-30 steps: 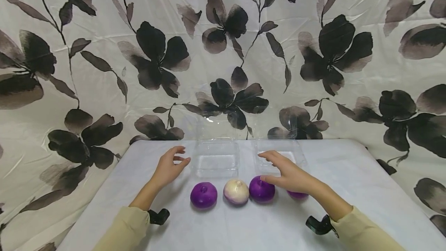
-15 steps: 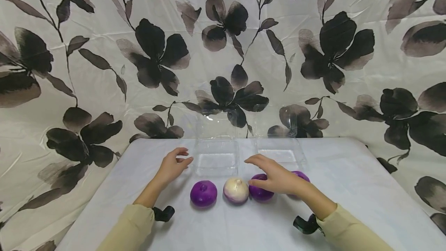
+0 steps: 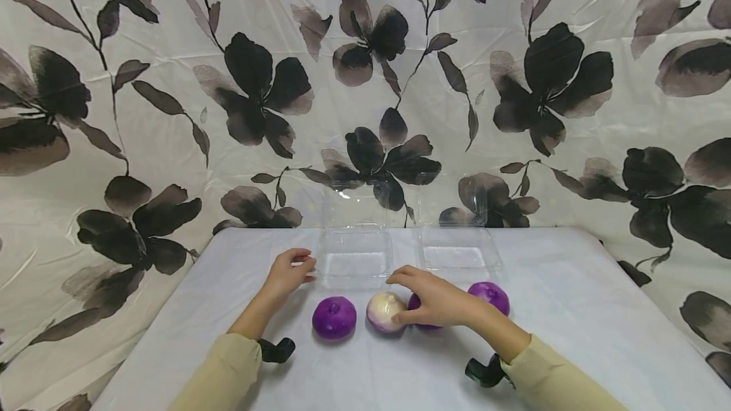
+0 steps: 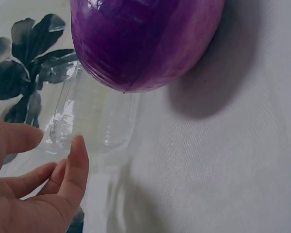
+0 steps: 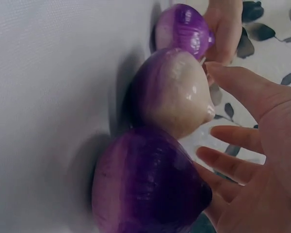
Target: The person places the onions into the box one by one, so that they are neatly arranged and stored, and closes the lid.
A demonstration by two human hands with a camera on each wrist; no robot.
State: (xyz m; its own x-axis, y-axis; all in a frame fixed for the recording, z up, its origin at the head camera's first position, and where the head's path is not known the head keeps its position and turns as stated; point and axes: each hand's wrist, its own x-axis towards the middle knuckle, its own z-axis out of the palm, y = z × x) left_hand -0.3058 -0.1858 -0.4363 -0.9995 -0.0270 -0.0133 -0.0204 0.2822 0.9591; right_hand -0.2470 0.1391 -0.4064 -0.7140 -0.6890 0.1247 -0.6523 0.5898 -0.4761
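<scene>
While the right grip point(image 3: 436, 297) spreads near to far over the pale onion point(image 3: 380, 311), second from left on the table point(image 3: 342, 379), and grasps nothing, closing evenly around the widest part should avoid nudging the purple onion point(image 5: 145, 182) just right. The left grip point(image 3: 287, 273), loosely bent and empty, should go gently near the clear container point(image 3: 354, 279) just beside it.

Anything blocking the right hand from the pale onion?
Nothing visible. The right hand hovers at the pale onion; a purple onion sits just right of the pale one, not between it and the hand.
</scene>
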